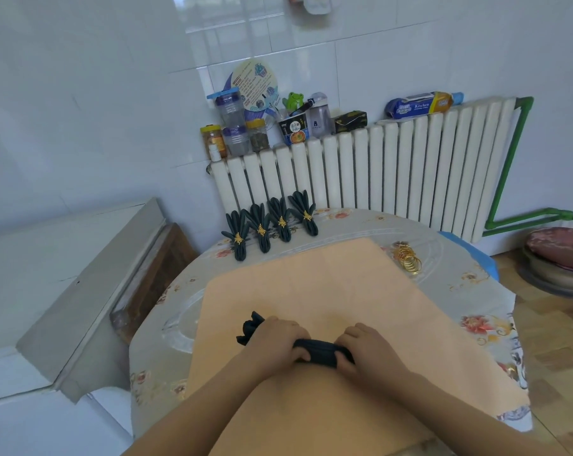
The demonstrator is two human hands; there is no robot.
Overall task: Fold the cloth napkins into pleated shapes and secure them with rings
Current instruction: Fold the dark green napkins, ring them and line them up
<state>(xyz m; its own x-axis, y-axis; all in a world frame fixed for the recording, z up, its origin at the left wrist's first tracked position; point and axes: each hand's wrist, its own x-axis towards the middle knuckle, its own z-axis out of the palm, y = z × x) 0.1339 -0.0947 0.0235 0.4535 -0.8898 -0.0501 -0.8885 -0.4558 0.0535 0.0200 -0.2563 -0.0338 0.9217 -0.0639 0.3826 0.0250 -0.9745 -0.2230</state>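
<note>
A dark green napkin [316, 351], gathered into a pleated strip, lies across the peach cloth [311, 281] near me. My left hand [280, 339] grips its left part, and ruffled pleat ends stick out past that hand. My right hand [365, 352] grips its right end. Several finished dark green napkins [270, 223], each fanned and held by a gold ring, lie in a row at the table's far edge. A pile of loose gold rings [408, 258] sits beyond the peach cloth's right corner.
The round table [459, 291] has a floral cover. A white radiator [377, 169] stands behind it, with jars, a cup and boxes on top. A white ledge runs along the left. A cushioned stool [558, 258] stands at the right on the wooden floor.
</note>
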